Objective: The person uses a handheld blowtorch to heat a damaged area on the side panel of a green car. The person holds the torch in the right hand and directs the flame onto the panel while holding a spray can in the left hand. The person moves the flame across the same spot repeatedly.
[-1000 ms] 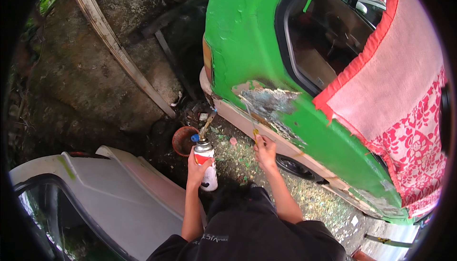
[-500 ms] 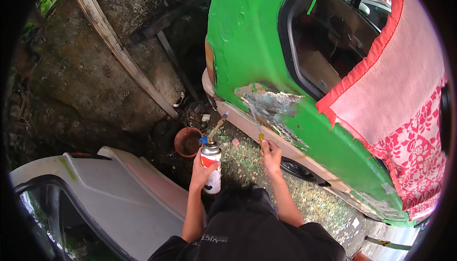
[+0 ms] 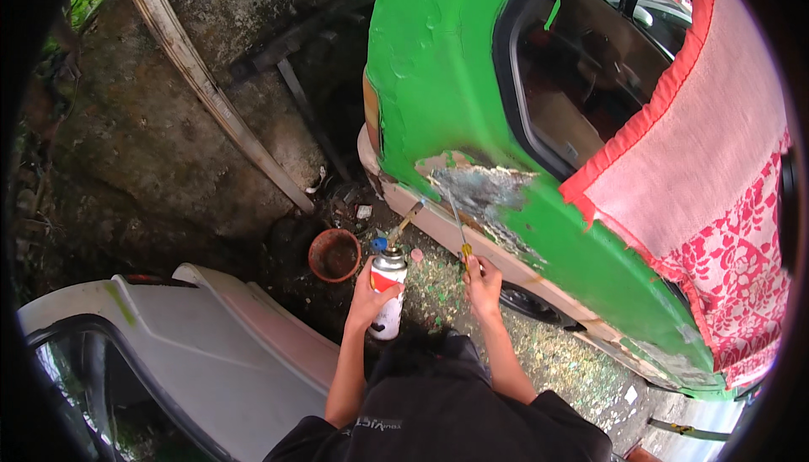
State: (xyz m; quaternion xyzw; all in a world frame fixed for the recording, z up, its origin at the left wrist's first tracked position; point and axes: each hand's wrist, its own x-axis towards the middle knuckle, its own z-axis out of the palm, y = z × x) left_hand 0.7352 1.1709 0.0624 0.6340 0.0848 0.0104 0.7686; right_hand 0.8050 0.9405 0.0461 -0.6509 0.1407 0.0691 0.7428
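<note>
My left hand point(image 3: 364, 300) is wrapped round a white and red gas canister point(image 3: 388, 314). A blowtorch head point(image 3: 407, 222) with a blue knob sits on top, its nozzle pointing at the lower side of a green car point(image 3: 438, 66). My right hand point(image 3: 484, 287) grips a screwdriver point(image 3: 466, 251) by its yellow handle. The thin shaft reaches up to the edge of a scraped patch point(image 3: 489, 190), where the green paint is gone and grey, peeling layers show. Whether its tip touches the patch, I cannot tell.
A reddish-brown pot point(image 3: 334, 255) stands on the ground, left of the canister. Paint flakes point(image 3: 556, 361) litter the floor. A light grey car point(image 3: 227, 335) is close on my left. A pink and red cloth point(image 3: 699, 150) drapes over the green car.
The canister and torch have moved to the right, bringing the nozzle closer to the green car. My right hand and the screwdriver have shifted slightly right and down.
</note>
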